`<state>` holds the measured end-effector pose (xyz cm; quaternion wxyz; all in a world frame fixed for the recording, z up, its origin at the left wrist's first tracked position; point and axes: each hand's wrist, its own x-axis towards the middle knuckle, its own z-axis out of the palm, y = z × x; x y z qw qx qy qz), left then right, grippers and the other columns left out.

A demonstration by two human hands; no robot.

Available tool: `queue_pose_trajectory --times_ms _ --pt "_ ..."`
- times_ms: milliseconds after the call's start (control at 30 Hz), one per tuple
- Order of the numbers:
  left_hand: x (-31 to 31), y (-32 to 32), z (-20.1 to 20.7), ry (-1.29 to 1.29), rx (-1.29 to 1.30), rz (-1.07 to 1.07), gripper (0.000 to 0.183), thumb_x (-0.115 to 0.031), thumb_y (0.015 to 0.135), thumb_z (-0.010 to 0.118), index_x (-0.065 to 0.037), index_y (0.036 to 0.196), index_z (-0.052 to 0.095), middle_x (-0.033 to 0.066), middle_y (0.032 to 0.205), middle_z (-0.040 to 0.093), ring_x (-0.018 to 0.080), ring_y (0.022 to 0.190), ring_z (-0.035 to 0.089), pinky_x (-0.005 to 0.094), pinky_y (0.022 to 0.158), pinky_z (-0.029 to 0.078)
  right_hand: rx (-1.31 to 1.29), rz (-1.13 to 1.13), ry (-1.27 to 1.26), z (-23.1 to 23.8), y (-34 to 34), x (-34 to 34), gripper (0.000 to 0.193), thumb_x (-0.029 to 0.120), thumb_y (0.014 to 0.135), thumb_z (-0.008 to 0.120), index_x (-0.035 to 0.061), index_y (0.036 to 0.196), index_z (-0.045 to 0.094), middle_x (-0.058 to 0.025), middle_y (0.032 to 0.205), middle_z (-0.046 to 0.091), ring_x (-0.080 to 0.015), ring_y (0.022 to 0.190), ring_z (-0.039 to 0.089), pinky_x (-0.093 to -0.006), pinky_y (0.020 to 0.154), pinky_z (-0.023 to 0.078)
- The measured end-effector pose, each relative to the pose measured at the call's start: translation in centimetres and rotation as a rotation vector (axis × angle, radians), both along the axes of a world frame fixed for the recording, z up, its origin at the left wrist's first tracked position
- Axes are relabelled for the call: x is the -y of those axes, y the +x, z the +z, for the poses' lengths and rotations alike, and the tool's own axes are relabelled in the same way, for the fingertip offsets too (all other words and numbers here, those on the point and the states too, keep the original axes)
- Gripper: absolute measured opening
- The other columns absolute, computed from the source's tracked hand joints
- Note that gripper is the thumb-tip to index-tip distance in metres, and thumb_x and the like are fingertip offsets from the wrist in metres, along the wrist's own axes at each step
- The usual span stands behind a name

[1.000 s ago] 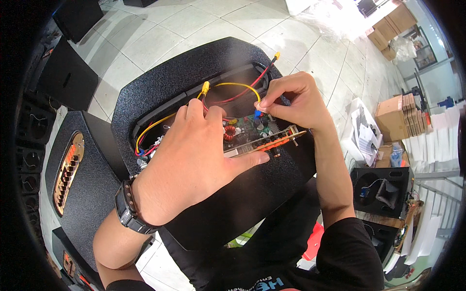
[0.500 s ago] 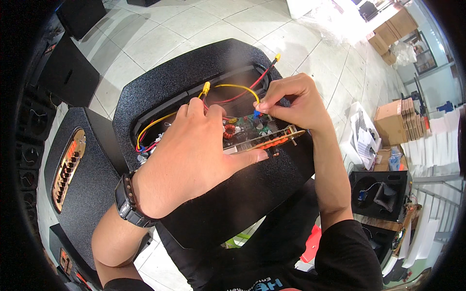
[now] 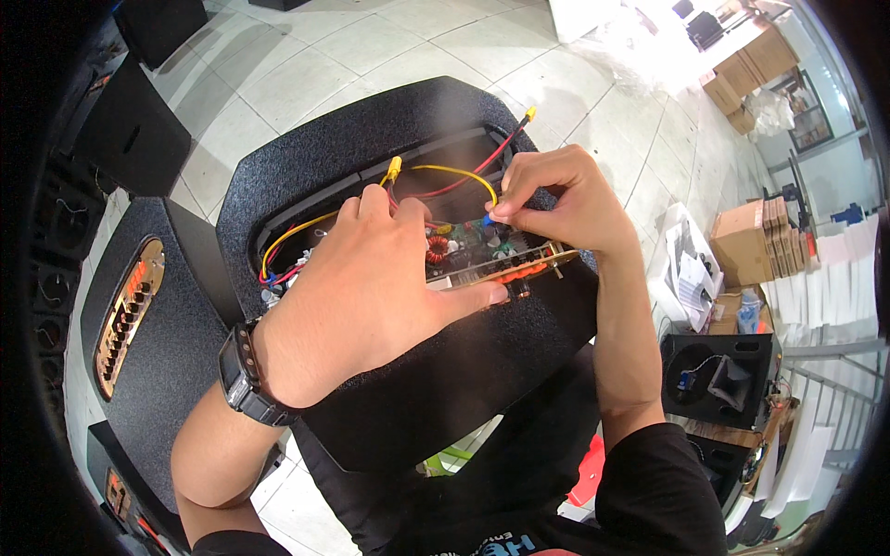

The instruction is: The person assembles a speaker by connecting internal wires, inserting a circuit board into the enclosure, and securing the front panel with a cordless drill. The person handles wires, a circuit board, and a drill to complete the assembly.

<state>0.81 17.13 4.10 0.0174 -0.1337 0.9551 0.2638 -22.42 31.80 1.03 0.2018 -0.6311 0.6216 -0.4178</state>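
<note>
A black textured speaker cabinet (image 3: 338,134) lies in front of me with a long opening in its face. Over the opening, my left hand (image 3: 357,287) grips an amplifier module (image 3: 464,248), a green circuit board with a copper coil, its thumb along the panel edge. My right hand (image 3: 570,199) pinches a blue connector (image 3: 489,221) at the board's far right, at the end of a yellow wire (image 3: 454,170); whether it is seated is hidden by the fingers. Two yellow plugs, one upright plug (image 3: 394,170) and one plug on a red lead (image 3: 530,114), stick out loose.
Left of me stands another cabinet (image 3: 185,343) with a knobbed gold panel (image 3: 130,320). Farther left are more black cabinets (image 3: 130,130). On the right are cardboard boxes (image 3: 742,243), papers in a white tray (image 3: 686,278) and an open black box (image 3: 718,375). White floor tiles (image 3: 371,46) lie beyond.
My right fingers have shifted slightly down and left on the blue connector, which now sits a little lower. My left hand keeps its grip.
</note>
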Motion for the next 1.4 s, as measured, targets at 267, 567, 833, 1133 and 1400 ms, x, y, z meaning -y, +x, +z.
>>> queue_pose_trajectory --times_ms 267,567,833,1133,1400 --pt "0.2 0.1 0.4 0.002 0.027 0.0 0.093 -0.067 0.086 0.075 0.014 0.128 0.057 0.0237 0.113 0.055 0.0378 0.111 0.059 0.0417 0.098 0.049 0.015 0.031 0.108 0.8 0.3 0.7 0.011 -0.01 0.076 0.076 -0.0011 0.081 0.075 -0.0088 0.083 0.076 -0.0165 0.081 0.073 -0.0285 0.079 0.057" --pt "0.4 0.2 0.3 0.006 0.017 -0.01 0.092 -0.065 0.086 0.077 0.014 0.129 0.057 0.0251 0.115 0.056 0.0378 0.111 0.059 0.0414 0.098 0.05 -0.014 -0.019 0.241 1.9 0.8 0.8 0.007 -0.008 0.079 0.075 -0.0031 0.083 0.074 -0.0078 0.083 0.075 -0.0146 0.082 0.073 -0.028 0.082 0.057" --pt "0.5 -0.1 0.5 0.027 0.032 0.002 0.092 -0.068 0.086 0.075 0.011 0.131 0.06 0.0271 0.121 0.057 0.0404 0.117 0.059 0.0454 0.099 0.05 0.321 -0.416 0.059 1.0 -1.6 0.2 0.025 0.026 0.094 0.078 0.0009 0.097 0.077 -0.0112 0.083 0.076 -0.0122 0.071 0.07 -0.0318 0.067 0.055" --pt "3.8 -2.0 -0.1 0.3 -0.114 0.048 0.061 -0.048 0.102 0.066 0.011 0.119 0.069 0.0175 0.101 0.075 0.0252 0.093 0.072 0.035 0.086 0.056 -0.121 -0.807 0.106 -3.1 -5.2 5.4 0.052 0.048 0.083 0.081 -0.0039 0.077 0.075 -0.0197 0.073 0.072 -0.0306 0.07 0.071 -0.0387 0.073 0.057" --pt "5.2 -3.1 1.0 0.734 -0.14 0.307 0.051 -0.037 0.101 0.073 -0.001 0.133 0.057 0.0059 0.101 0.075 0.0111 0.091 0.07 0.0257 0.082 0.056 0.261 -0.503 0.071 -1.2 -2.7 6.1 0.024 0.013 0.082 0.088 0.0016 0.097 0.073 -0.0039 0.08 0.073 -0.0102 0.068 0.064 -0.0264 0.06 0.051"
